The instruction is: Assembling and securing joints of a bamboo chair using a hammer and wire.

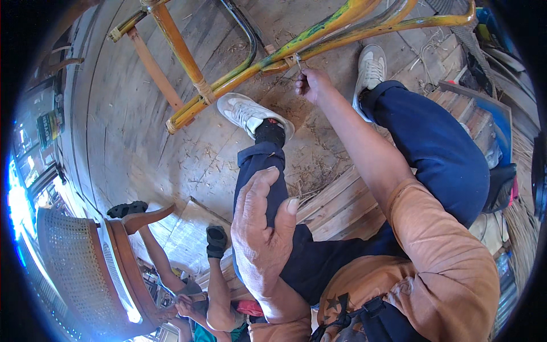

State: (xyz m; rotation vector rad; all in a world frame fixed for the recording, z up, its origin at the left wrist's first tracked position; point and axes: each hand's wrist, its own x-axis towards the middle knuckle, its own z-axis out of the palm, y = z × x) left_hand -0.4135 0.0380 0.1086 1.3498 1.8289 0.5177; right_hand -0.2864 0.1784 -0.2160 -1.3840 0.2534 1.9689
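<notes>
Glossy rattan frame (pixel 239 80), matt floorboards (pixel 117 108)

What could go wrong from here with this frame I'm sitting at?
The strip pinched in your right hand might slip or snap if pulled hard.
Your left hand is off the frame, so the frame could shift under a tug.
Your left shoe looks close to the frame's lower pole, so a shift might knock your toes.

Yellow frame (pixel 245 76) barring ahead, open floor (pixel 142 148) leftward
</notes>
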